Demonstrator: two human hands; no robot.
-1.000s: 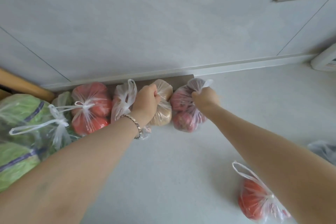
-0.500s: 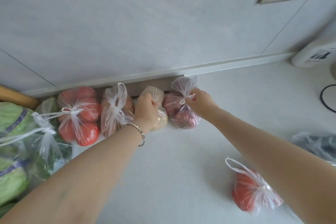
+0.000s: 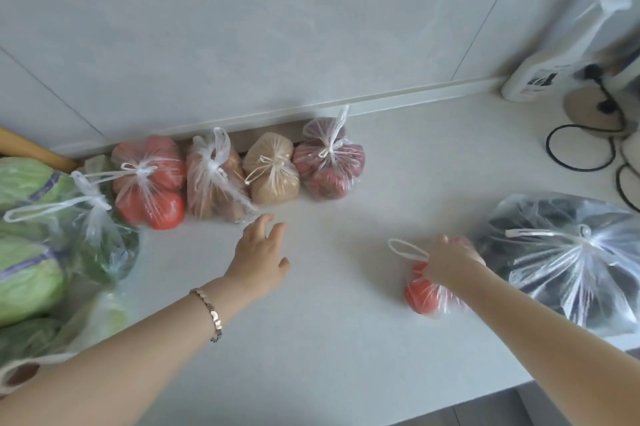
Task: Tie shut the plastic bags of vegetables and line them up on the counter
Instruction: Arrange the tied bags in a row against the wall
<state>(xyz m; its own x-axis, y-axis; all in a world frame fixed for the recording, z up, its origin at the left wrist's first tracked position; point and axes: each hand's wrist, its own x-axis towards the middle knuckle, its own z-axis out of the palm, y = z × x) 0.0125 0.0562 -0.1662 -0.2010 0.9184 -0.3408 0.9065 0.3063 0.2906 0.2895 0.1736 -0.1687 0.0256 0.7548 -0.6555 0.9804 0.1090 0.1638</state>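
Head view, counter (image 3: 346,349). The right hand (image 3: 450,261) closes over the neck of a small bag of tomatoes (image 3: 424,299), which lies on the counter well apart from the row of 4 tied bags (image 3: 272,173) against the wall. The left hand (image 3: 258,252) hovers released, fingers spread, just in front of the row. Likely risks: thin plastic tearing or the knot slipping if the bag is lifted by its neck, and round tomatoes rolling it out of line. The label on the white appliance (image 3: 540,74) is too blurred to read.
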